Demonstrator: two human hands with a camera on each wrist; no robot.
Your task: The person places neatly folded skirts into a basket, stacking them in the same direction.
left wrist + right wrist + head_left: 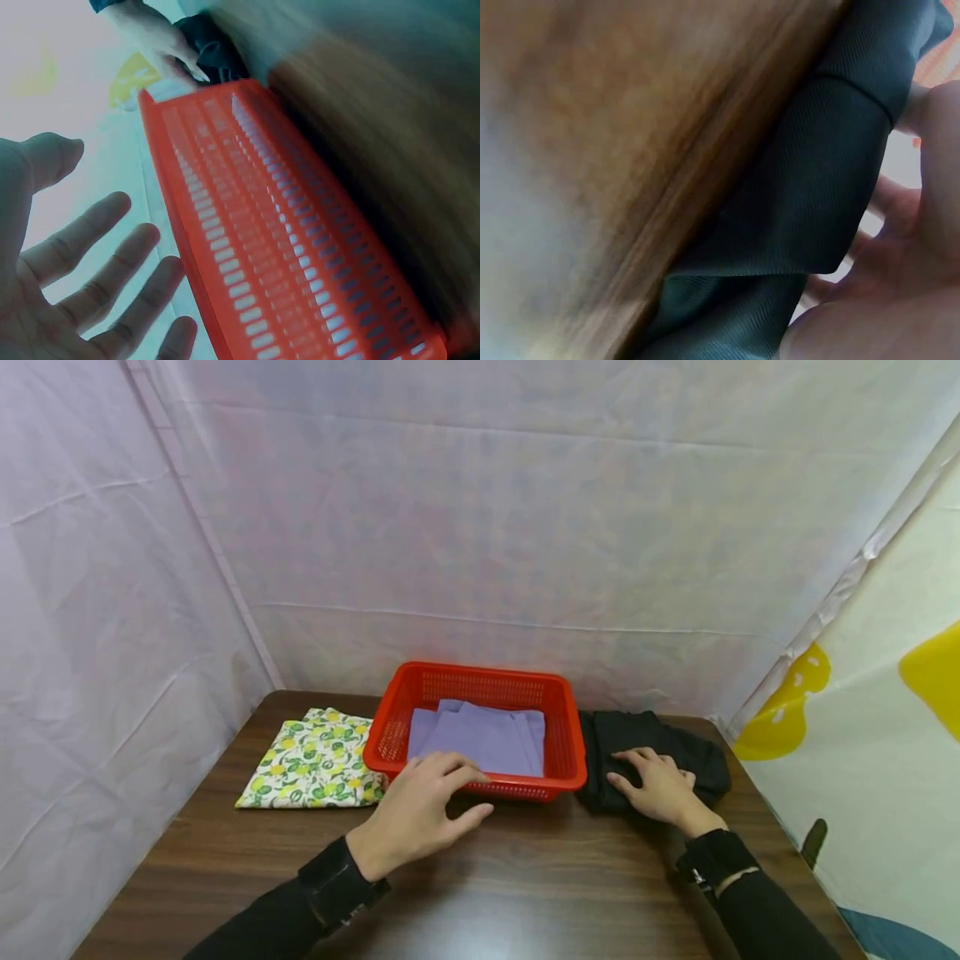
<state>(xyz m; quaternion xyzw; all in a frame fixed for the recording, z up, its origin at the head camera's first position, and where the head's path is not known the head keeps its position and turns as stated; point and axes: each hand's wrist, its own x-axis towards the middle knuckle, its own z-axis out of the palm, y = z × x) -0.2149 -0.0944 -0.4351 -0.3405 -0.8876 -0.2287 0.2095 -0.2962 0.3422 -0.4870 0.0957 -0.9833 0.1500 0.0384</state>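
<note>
Black cloth [636, 732] lies folded, finely ribbed, beneath your right hand [660, 787], whose loosely spread fingers rest on it; its fabric hides some fingertips from the right wrist camera. Your left hand [420, 810], spread wide, partly obscures the red basket [517, 786].

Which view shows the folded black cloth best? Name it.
The head view: it shows the folded black cloth almost whole, partly hidden by the right hand. The left wrist view shows a small part beyond the red plastic basket; the right wrist view, cropped folds up close.
</note>
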